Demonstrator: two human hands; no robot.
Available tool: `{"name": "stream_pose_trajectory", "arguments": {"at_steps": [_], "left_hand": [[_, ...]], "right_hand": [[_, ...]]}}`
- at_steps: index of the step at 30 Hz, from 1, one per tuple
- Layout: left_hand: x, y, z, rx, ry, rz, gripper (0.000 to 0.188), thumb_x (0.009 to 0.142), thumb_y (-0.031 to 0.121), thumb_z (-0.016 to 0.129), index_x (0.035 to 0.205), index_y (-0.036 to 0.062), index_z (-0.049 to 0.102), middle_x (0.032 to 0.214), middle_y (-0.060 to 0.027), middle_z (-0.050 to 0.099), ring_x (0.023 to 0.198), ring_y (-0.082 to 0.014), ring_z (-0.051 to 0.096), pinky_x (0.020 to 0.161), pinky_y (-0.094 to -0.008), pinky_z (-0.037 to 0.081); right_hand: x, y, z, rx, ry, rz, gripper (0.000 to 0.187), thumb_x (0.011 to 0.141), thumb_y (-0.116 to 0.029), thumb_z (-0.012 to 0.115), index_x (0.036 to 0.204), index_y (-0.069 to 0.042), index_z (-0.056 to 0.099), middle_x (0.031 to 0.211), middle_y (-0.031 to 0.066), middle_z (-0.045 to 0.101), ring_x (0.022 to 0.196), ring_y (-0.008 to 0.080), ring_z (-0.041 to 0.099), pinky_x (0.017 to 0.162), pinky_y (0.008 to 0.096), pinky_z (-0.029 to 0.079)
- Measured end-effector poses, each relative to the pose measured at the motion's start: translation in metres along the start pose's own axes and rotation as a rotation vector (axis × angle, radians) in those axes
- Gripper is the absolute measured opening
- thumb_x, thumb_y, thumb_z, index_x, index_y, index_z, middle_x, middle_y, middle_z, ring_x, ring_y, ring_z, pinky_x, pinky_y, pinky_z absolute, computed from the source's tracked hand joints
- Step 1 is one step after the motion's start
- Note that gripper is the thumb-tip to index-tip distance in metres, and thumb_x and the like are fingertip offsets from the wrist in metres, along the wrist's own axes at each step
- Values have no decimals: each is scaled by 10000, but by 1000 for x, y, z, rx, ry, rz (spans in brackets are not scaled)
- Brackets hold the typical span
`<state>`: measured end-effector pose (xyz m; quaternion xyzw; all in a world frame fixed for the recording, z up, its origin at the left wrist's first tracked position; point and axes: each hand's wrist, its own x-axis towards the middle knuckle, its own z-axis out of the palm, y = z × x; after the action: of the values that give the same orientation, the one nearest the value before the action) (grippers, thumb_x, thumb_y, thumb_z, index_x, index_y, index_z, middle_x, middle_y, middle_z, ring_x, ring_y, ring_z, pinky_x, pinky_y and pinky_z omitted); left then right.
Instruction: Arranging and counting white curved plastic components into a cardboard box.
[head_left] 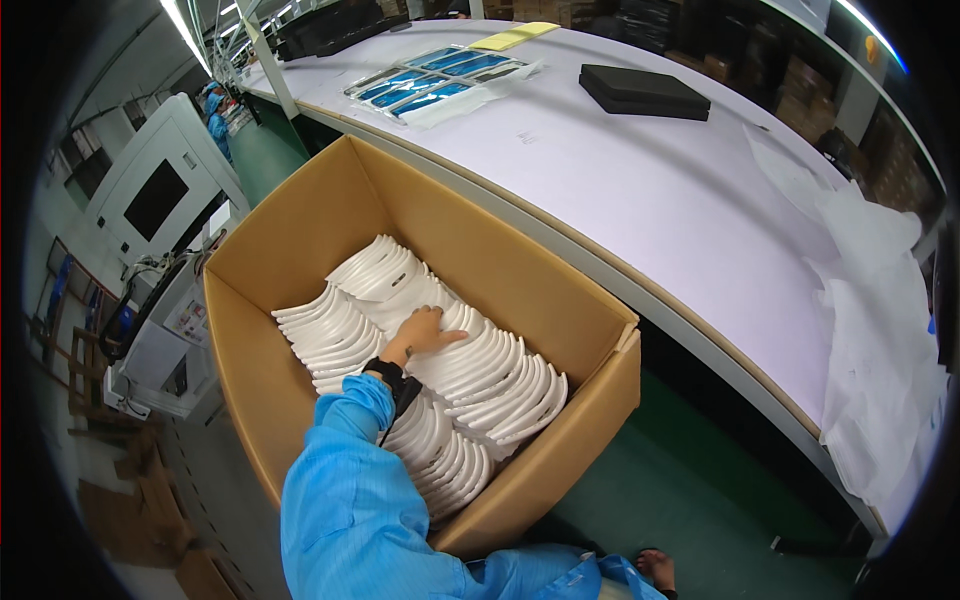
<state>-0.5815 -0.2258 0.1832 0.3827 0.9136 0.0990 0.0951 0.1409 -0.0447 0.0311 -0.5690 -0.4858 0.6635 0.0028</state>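
My left hand [428, 332] reaches down into a large brown cardboard box [268, 215]. It lies palm down over rows of white curved plastic pieces [500, 385], its thumb stretched out to the right. The pieces are nested closely on edge in two long rows, and some show small dark slots. A sheet of white wrapping [408, 300] shows between the rows beyond my fingers. The blue sleeve covers part of the near row, and a black band sits on my wrist. My right hand is not seen.
A long white table [640, 180] runs behind the box, bearing blue-filmed panels [425, 85], a yellow pad [515, 36], black foam blocks [645, 92] and crumpled white wrapping [880, 300]. A pale machine [165, 190] stands left; flattened cardboard [135, 515] lies on the floor. Far-off people wear blue.
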Motion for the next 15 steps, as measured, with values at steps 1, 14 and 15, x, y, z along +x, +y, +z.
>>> {"name": "stream_pose_trajectory", "arguments": {"at_steps": [1, 14, 15], "left_hand": [[2, 5, 0, 4, 2, 5, 843, 742, 661, 582, 1094, -104, 544, 995, -302, 609, 945, -384, 604, 841, -405, 464], [6, -3, -3, -277, -129, -14, 881, 718, 583, 625, 1238, -105, 443, 1134, -315, 550, 1092, -409, 530, 928, -389, 423], [5, -7, 0, -289, -34, 31, 861, 723, 561, 624, 1257, -88, 436, 1141, -310, 544, 1106, -410, 519, 940, -394, 417]], "right_hand": [[1, 5, -1, 30, 41, -5, 185, 866, -171, 587, 921, -5, 648, 743, 98, 660, 621, 189, 634, 603, 293, 524], [9, 16, -2, 32, 65, -30, 187, 895, -177, 566, 945, -14, 643, 759, 67, 662, 636, 143, 631, 576, 249, 505], [10, 16, -1, 35, 66, -31, 185, 893, -177, 570, 945, -16, 643, 759, 65, 662, 639, 142, 631, 577, 248, 504]]}}
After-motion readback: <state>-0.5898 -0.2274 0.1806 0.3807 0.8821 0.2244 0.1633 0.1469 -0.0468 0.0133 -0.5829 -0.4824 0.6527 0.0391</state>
